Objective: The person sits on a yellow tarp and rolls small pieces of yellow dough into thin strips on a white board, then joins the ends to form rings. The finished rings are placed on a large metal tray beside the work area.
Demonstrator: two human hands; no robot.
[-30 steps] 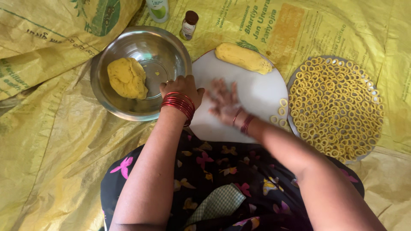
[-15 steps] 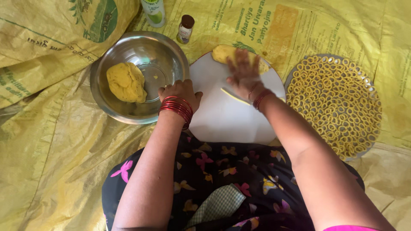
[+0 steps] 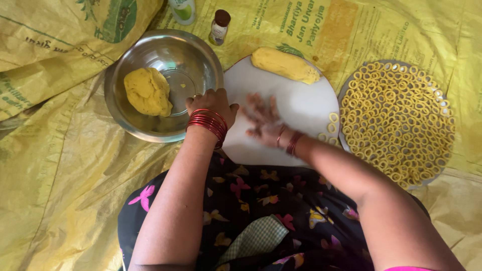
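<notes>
Right hand (image 3: 263, 120), back from the dough log (image 3: 285, 64) beyond it, now lies flat and blurred on the white board (image 3: 301, 103); left hand (image 3: 211, 103), loosely clenched, rests at the steel bowl (image 3: 165, 83)'s rim.

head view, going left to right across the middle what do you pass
steel bowl with its dough lump → left hand → right hand on the white round board → tray of dough rings
</notes>
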